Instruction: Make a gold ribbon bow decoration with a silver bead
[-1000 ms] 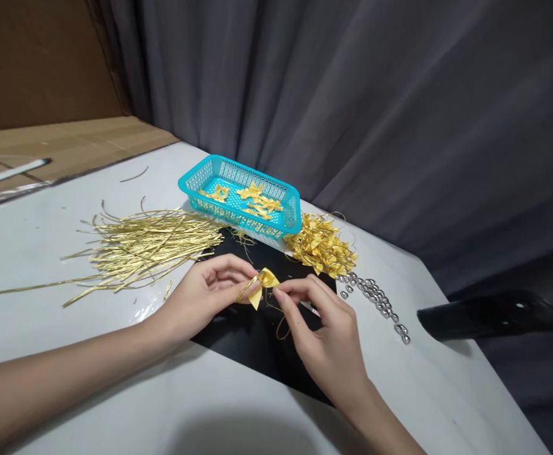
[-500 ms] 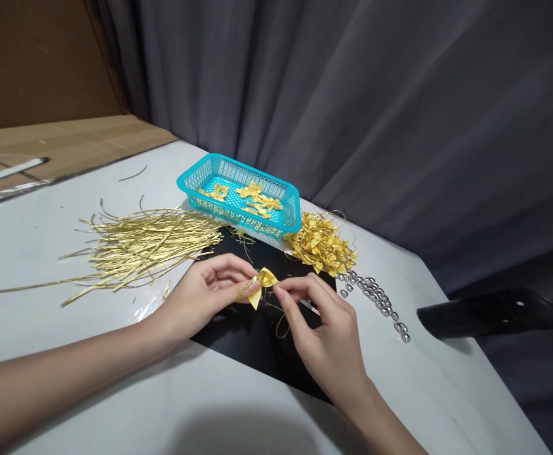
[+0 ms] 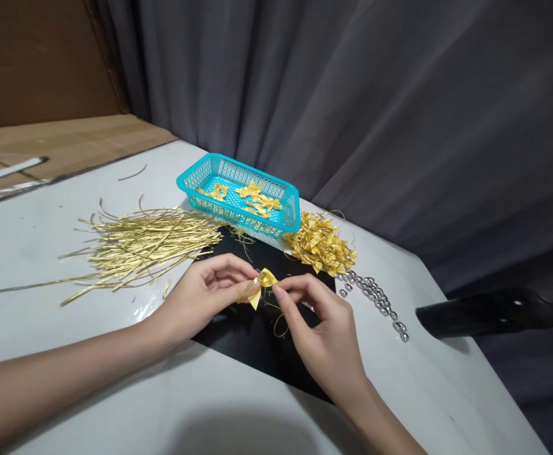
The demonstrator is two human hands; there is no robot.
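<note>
Between my two hands is a small gold ribbon bow (image 3: 267,278) with a thin gold cord looped round it. My left hand (image 3: 214,284) pinches the bow's left side and the cord loop between thumb and fingers. Thumb and forefinger of my right hand (image 3: 326,322) are closed at the bow's right edge; whether they grip ribbon or cord there is too small to tell. A loose curl of thin cord (image 3: 280,325) hangs below, above a black mat (image 3: 257,354).
A turquoise basket (image 3: 238,221) holding several gold bows stands behind my hands. Cut gold cords (image 3: 153,243) lie to the left. At right are a heap of gold bows (image 3: 321,243), silver beads (image 3: 375,294) and a black object (image 3: 475,314). A grey curtain (image 3: 352,95) hangs behind.
Almost nothing differs. My hands keep the same hold on the bow, with only a very slight shift of the right hand and the view.
</note>
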